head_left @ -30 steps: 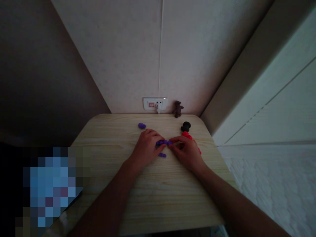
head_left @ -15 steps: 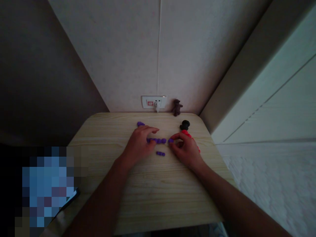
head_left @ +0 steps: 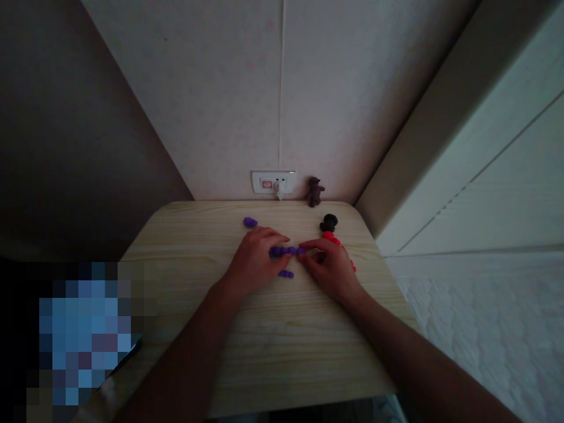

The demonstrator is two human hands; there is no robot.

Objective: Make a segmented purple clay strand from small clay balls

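Over wooden tabletop (head_left: 299,341), left hand (head_left: 258,257) curved loosely around knobbly purple strip (head_left: 280,251), right hand (head_left: 332,267) pinching purple ball (head_left: 300,251).

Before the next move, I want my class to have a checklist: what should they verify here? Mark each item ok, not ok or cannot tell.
1. Right hand pinches the end purple ball: ok.
2. Left hand is at the purple row: ok.
3. Ball is firmly joined to the row: cannot tell.
4. Short purple strip lies apart from the row: ok, nearer the wearer.
5. Red pieces are fully visible: not ok, right hand covers some.
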